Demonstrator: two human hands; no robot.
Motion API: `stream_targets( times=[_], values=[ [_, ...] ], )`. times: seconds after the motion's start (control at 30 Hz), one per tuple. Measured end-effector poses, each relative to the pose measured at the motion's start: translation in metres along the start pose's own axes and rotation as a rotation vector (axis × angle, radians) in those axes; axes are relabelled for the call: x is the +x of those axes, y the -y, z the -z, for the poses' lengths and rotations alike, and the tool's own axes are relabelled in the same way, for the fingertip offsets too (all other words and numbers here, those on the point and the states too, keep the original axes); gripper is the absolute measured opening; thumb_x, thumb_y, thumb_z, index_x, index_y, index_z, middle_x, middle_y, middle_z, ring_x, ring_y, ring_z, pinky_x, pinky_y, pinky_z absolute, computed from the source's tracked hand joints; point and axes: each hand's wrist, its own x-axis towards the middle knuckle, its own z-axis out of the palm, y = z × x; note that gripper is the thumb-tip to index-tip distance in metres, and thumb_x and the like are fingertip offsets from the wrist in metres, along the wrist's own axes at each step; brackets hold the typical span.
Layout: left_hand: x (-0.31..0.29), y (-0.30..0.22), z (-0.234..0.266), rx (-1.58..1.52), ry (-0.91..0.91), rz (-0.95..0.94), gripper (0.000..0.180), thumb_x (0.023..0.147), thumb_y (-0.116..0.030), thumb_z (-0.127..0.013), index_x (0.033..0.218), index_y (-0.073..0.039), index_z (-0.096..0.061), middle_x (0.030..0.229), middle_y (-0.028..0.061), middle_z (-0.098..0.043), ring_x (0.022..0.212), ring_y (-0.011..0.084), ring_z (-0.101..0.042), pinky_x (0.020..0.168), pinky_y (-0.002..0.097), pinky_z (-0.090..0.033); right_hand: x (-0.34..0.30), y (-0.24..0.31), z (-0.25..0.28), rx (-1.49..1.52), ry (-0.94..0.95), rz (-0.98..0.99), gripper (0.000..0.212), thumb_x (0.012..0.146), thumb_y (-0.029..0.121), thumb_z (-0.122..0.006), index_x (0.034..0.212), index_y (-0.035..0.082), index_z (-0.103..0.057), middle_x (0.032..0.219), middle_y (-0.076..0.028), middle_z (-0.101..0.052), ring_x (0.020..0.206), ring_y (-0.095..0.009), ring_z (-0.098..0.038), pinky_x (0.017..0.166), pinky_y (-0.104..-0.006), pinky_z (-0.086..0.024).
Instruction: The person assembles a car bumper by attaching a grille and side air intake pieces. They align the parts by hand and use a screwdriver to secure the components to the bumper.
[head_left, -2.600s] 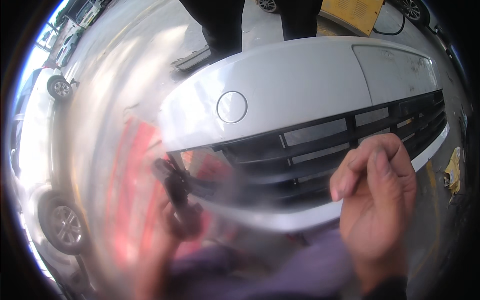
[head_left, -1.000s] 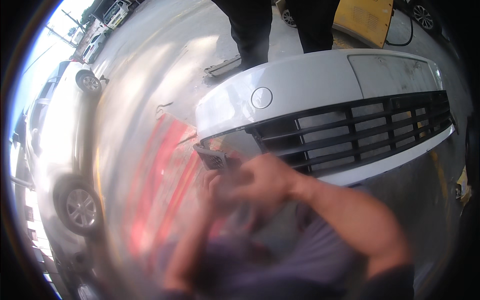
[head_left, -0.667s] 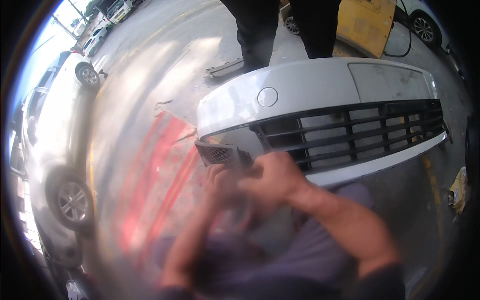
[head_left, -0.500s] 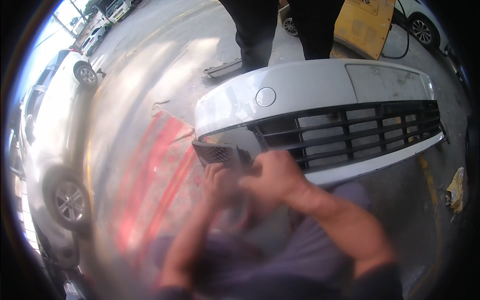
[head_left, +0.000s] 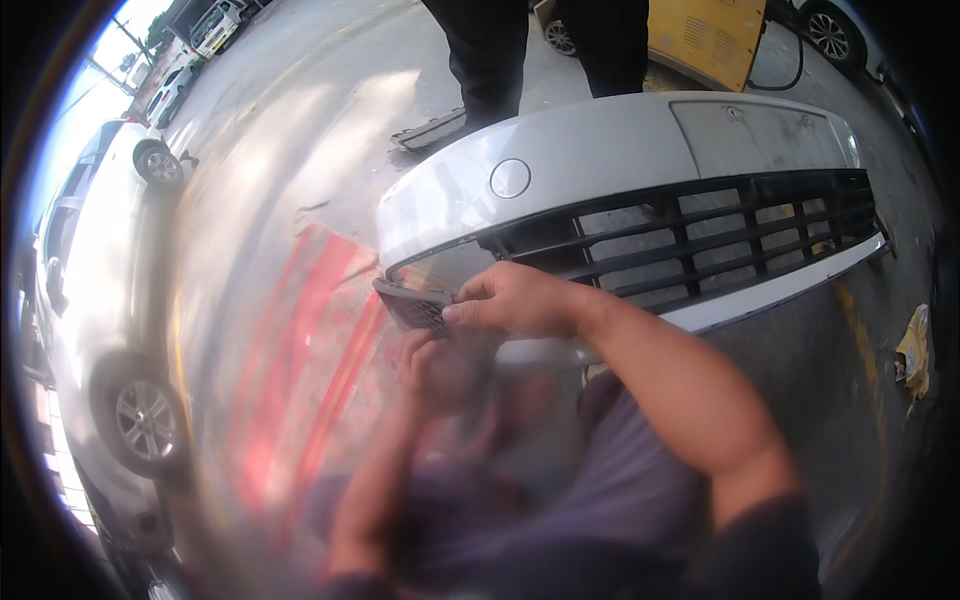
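Observation:
A white car bumper lies on the ground before me, its black slatted grille facing my side. At the bumper's left end, a dark mesh grille piece sits between my hands, slightly tilted. My right hand pinches its upper right edge, thumb and fingers closed on it. Below it, my left hand is curled against the lower edge with its fingers closed round the piece; that hand is partly blurred. An opening in the bumper shows just behind the piece.
Another person's dark-trousered legs stand behind the bumper, near a yellow machine with a cable. A white car is parked on the left. Red painted stripes mark the ground. A crumpled yellow package lies at far right.
My right hand has moved up and left onto the mesh piece's upper edge. My left hand stays low on it. The whole view has shifted slightly, with the bumper now higher in the picture.

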Motion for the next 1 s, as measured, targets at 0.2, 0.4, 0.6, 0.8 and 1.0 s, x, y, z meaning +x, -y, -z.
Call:
stream_targets(
  times=[0.2, 0.4, 0.6, 0.8, 1.0],
  values=[
    [0.009, -0.001, -0.002, 0.012, 0.076, 0.017, 0.073, 0.059, -0.013, -0.082, 0.126, -0.002, -0.055, 0.120, 0.0228, -0.063, 0.103, 0.0431, -0.065, 0.091, 0.0514, -0.054, -0.013, 0.019, -0.002, -0.411, -0.343, 0.015, 0.049, 0.092, 0.046, -0.080, 0.083, -0.003, -0.079, 0.074, -0.021, -0.072, 0.073, -0.029, -0.072, 0.074, -0.0408, -0.056],
    [0.020, 0.000, -0.012, 0.007, 0.100, 0.063, 0.074, 0.057, -0.012, -0.080, 0.126, -0.002, -0.055, 0.120, 0.0227, -0.060, 0.107, 0.0444, -0.063, 0.094, 0.0516, -0.053, -0.018, 0.031, 0.005, -0.492, -0.437, -0.091, 0.052, 0.092, 0.047, -0.078, 0.090, -0.005, -0.079, 0.085, -0.023, -0.076, 0.085, -0.033, -0.077, 0.082, -0.0429, -0.058],
    [0.030, 0.020, -0.026, 0.019, 0.038, 0.152, 0.073, 0.055, -0.010, -0.074, 0.125, -0.001, -0.055, 0.120, 0.0236, -0.058, 0.112, 0.0447, -0.060, 0.100, 0.0507, -0.051, -0.040, 0.028, 0.046, 0.081, -0.607, -0.121, 0.046, 0.108, 0.042, -0.060, 0.113, -0.002, -0.070, 0.099, -0.010, -0.071, 0.081, -0.019, -0.067, 0.073, -0.0350, -0.060],
    [0.040, 0.024, -0.036, 0.015, 0.177, 0.112, 0.072, 0.056, -0.011, -0.079, 0.123, -0.002, -0.055, 0.121, 0.0232, -0.058, 0.114, 0.0431, -0.060, 0.101, 0.0496, -0.050, -0.050, 0.014, 0.051, -0.483, -0.902, -0.013, 0.038, 0.104, 0.033, -0.060, 0.092, -0.001, -0.073, 0.092, -0.025, -0.074, 0.089, -0.044, -0.070, 0.085, -0.0481, -0.055],
    [0.054, 0.006, -0.045, 0.100, 0.153, 0.065, 0.069, 0.062, -0.011, -0.082, 0.124, -0.002, -0.055, 0.122, 0.0215, -0.056, 0.112, 0.0413, -0.058, 0.100, 0.0489, -0.049, -0.052, 0.021, 0.046, -0.458, -0.840, -0.073, 0.040, 0.104, 0.035, -0.060, 0.097, -0.002, -0.074, 0.100, -0.027, -0.074, 0.099, -0.046, -0.071, 0.089, -0.0508, -0.055]
  ],
)
